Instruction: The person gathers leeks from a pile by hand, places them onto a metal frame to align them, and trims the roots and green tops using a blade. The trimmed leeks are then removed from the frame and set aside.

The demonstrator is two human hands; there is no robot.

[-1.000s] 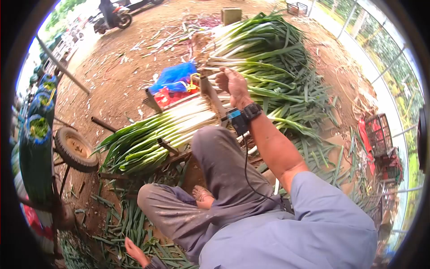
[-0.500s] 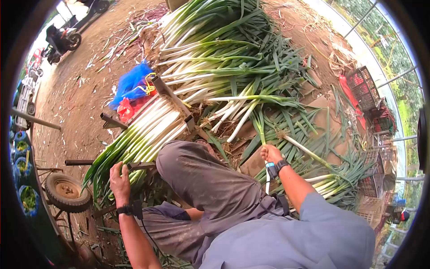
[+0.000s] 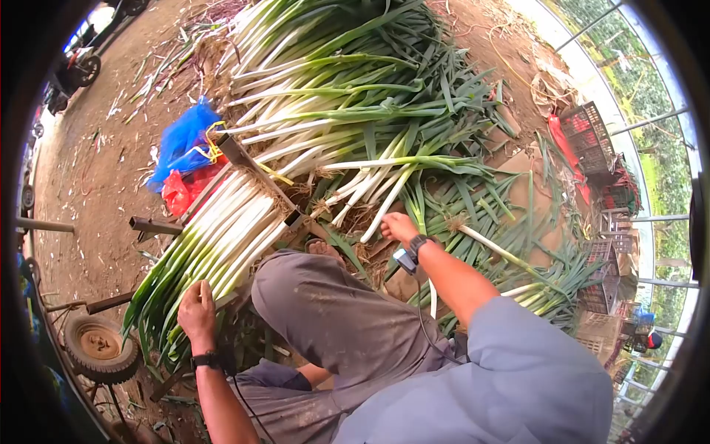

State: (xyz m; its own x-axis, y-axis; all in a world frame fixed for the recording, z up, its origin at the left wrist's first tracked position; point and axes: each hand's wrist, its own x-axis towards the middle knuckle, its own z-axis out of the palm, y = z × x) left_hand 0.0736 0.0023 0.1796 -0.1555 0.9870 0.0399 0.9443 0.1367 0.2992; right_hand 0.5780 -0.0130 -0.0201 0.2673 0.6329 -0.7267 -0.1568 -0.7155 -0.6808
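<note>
In the head view, my left hand (image 3: 197, 311) is closed, its fingers curled together beside the green ends of a row of leeks (image 3: 233, 222). What its fingertips hold, if anything, I cannot make out. Those leeks lie side by side in a metal frame (image 3: 255, 169), white ends toward the upper right. My right hand (image 3: 400, 228) has its fingers bent in at the white stalk of a loose leek (image 3: 390, 201). Another leek, with an upright green stalk (image 3: 418, 206), passes behind my right wrist.
A large heap of leeks (image 3: 347, 96) spreads beyond my knees. Blue netting (image 3: 181, 144) and a red plastic bag (image 3: 181, 194) lie left of the frame. A wheel (image 3: 101, 342) stands at lower left. Plastic crates (image 3: 584, 140) line the right side, and cut leaves litter the ground.
My right hand has let go of the green stalk and moved up and left to the loose leek's white end. My left hand stays beside the row. The whole view has shifted slightly.
</note>
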